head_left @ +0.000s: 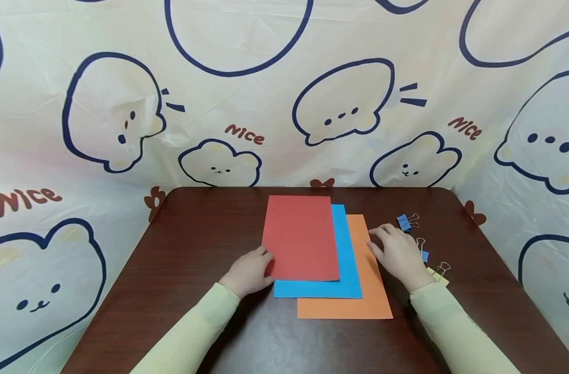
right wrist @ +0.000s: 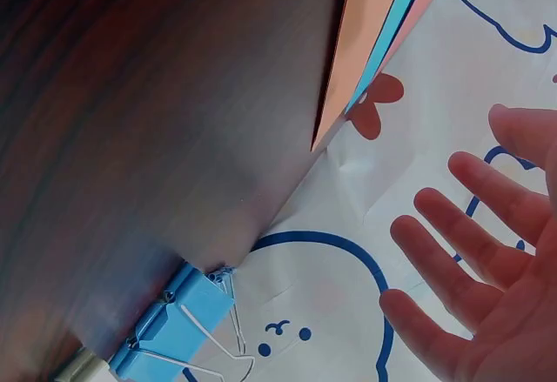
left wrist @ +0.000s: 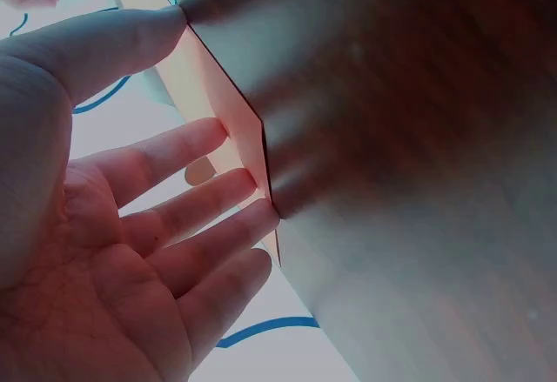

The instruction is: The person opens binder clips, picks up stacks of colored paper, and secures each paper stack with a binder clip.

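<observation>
A red sheet of paper [head_left: 299, 236] lies on top, overlapping a blue sheet [head_left: 346, 254], which in turn overlaps an orange sheet [head_left: 366, 265]; they are fanned toward the lower right. My left hand [head_left: 249, 271] touches the red sheet's left edge near its lower corner. In the left wrist view, its thumb [left wrist: 130, 43] and fingertips sit along the paper edge, fingers only slightly bent. Beside the orange sheet's right edge hovers my right hand [head_left: 400, 254], with loose, spread fingers and nothing in them. Its palm also shows in the right wrist view.
Right of the sheets are binder clips: a blue one [head_left: 403, 222] farthest back, a second blue one [head_left: 425, 256] partly behind the right hand, and a yellow one [head_left: 437, 276] near the right wrist. A dark wooden table [head_left: 195, 234] carries everything. Cartoon-printed cloth [head_left: 275, 104] surrounds it.
</observation>
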`<state>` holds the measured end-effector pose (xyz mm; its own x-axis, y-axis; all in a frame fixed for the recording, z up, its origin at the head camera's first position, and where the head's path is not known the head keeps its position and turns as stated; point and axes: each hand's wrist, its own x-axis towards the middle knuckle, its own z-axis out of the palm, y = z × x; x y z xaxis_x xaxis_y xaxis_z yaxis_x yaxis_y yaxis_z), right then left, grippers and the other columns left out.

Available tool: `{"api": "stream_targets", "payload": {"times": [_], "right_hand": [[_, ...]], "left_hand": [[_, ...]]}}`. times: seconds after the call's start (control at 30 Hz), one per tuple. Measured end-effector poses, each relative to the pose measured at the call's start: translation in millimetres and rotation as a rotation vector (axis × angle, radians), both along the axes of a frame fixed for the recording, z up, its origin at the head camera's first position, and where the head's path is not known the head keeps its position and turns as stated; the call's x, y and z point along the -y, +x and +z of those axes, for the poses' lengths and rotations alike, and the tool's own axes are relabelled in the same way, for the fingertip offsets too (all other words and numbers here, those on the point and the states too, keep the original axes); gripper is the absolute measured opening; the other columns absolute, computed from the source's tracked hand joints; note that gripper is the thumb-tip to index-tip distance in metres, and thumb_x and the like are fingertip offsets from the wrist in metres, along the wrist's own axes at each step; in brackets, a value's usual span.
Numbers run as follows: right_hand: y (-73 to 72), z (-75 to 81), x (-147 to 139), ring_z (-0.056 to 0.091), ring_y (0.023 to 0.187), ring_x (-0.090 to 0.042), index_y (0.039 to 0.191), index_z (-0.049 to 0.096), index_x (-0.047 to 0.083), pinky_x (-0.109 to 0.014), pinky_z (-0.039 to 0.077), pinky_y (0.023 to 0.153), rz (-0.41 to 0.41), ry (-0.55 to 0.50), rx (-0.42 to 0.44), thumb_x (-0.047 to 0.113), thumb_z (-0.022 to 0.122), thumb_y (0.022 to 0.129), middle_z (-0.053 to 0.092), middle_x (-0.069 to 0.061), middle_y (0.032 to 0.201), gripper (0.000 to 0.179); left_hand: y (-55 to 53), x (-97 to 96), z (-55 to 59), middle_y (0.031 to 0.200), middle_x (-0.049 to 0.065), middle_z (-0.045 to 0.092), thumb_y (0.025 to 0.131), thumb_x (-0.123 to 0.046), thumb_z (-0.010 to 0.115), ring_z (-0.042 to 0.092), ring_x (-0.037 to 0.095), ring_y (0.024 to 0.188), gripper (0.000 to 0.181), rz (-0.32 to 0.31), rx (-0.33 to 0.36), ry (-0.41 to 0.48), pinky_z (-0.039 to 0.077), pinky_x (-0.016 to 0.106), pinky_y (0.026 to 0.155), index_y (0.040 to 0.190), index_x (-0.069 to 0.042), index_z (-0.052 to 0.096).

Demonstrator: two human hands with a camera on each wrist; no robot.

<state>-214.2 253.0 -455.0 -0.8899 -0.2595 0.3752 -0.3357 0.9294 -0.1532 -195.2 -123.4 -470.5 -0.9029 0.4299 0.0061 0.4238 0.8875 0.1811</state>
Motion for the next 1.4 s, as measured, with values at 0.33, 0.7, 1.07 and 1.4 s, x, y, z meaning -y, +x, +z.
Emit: {"api": "stream_targets", "payload": {"times": [0.33, 0.7, 1.07, 1.4], "right_hand": [[1.8, 7.4, -10.7, 0.068, 0.104, -0.039, 0.120, 0.072, 0.003, -0.058, 0.056, 0.086, -0.013, -0.028, -0.017, 0.022, 0.073, 0.096, 0.068, -0.021, 0.118, 0.031], [6.1, 17.8, -29.2, 0.066, 0.111, -0.047, 0.122, 0.071, 0.002, -0.063, 0.053, 0.089, -0.070, -0.040, 0.010, 0.022, 0.072, 0.096, 0.065, -0.027, 0.124, 0.033], [13.9, 23.1, -51.9, 0.066, 0.101, -0.050, 0.122, 0.070, -0.002, -0.065, 0.053, 0.084, -0.130, -0.039, 0.074, 0.023, 0.071, 0.097, 0.064, -0.032, 0.122, 0.036], [15.7, 22.6, -70.4, 0.066, 0.091, -0.044, 0.123, 0.068, -0.003, -0.062, 0.055, 0.078, -0.183, -0.043, 0.127, 0.024, 0.071, 0.097, 0.061, -0.034, 0.124, 0.038]], "left_hand": [[-0.5, 0.3, -0.3, 0.104, 0.009, 0.061, 0.087, -0.028, 0.082, 0.059, 0.020, 0.080, 0.037, 0.004, 0.002, 0.017, 0.056, 0.038, 0.077, 0.114, -0.005, 0.069], [-1.3, 0.6, -2.4, 0.102, 0.008, 0.061, 0.088, -0.027, 0.082, 0.059, 0.021, 0.081, 0.034, 0.005, -0.024, 0.020, 0.056, 0.039, 0.077, 0.112, -0.006, 0.069], [-1.5, -0.1, -4.4, 0.099, 0.007, 0.061, 0.087, -0.026, 0.083, 0.058, 0.020, 0.079, 0.033, -0.001, -0.038, 0.025, 0.056, 0.038, 0.074, 0.109, -0.006, 0.069], [-0.7, -0.7, -4.0, 0.100, 0.007, 0.061, 0.087, -0.026, 0.083, 0.059, 0.021, 0.080, 0.033, 0.000, -0.040, 0.029, 0.056, 0.038, 0.075, 0.109, -0.006, 0.069]]}}
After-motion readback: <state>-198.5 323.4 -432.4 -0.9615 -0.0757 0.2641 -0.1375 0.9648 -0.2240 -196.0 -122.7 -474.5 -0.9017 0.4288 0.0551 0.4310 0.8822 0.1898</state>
